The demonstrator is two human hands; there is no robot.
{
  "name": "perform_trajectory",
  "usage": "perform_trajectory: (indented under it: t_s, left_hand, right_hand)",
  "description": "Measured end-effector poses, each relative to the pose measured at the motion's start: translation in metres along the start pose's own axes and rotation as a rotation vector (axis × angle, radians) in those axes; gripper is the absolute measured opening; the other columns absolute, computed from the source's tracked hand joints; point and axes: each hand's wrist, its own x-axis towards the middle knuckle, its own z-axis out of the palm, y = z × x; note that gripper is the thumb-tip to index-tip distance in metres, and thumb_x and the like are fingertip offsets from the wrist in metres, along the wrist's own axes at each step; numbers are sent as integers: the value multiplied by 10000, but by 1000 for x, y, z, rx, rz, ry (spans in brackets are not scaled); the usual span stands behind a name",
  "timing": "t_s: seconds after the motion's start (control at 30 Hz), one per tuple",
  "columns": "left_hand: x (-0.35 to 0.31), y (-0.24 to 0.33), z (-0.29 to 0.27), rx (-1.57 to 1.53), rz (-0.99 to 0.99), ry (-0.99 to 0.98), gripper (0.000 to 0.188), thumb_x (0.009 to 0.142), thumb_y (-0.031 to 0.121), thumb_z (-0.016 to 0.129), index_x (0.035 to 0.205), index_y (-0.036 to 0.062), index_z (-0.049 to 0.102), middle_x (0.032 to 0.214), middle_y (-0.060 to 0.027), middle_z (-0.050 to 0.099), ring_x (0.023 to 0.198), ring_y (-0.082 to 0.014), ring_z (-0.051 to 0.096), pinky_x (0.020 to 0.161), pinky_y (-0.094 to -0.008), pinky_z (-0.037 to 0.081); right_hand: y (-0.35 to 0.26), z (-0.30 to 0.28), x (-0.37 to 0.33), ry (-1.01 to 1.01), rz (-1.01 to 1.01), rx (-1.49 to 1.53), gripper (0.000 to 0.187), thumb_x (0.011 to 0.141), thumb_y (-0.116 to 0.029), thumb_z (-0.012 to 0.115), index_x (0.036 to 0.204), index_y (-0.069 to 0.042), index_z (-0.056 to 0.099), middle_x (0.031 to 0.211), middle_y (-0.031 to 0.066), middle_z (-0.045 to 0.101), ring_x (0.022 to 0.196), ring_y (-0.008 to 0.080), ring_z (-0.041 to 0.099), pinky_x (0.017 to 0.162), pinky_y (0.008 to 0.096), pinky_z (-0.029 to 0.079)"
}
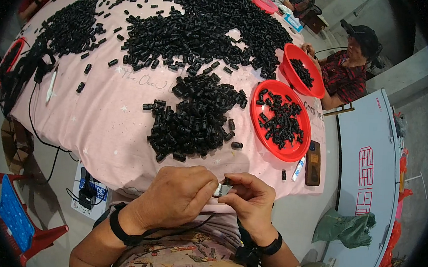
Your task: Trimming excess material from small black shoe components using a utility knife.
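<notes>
My left hand point(177, 193) is closed near the table's front edge, a small silvery flat piece point(222, 189) jutting from its thumb side. Facing it, my right hand point(254, 201) pinches a small black plastic part point(227, 180) between thumb and fingers. The silvery piece meets or nearly touches the black part; fingers cover most of both. Just beyond my hands lies a heap of similar black parts point(190, 122). To its right, a red plastic basin point(302, 154) holds more of them.
A second red basin point(319, 89) stands farther right, beside a person in a dark cap point(356, 54). Larger black heaps point(181, 37) cover the far side of the pink cloth point(100, 130). A phone point(313, 163) lies at the right edge. At lower left is a red stool point(43, 238).
</notes>
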Motion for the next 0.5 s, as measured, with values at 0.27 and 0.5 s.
perform_trajectory:
  t_s: [0.27,0.5]
  left_hand:
    - [-1,0,-1,1,39,-42,113,875,67,533,838,1,616,703,-143,589,620,-321,595,557,-377,452]
    - [-1,0,-2,-6,28,-39,120,882,74,526,833,3,610,701,-140,582,621,-322,588,558,-382,447]
  right_hand:
    - [1,-1,-1,-24,-11,132,399,771,155,663,1153,71,579,1038,116,605,934,195,659,829,278,558]
    - [-1,0,-1,-7,-31,77,387,770,145,673,1139,63,592,1036,111,598,921,174,646,826,277,557]
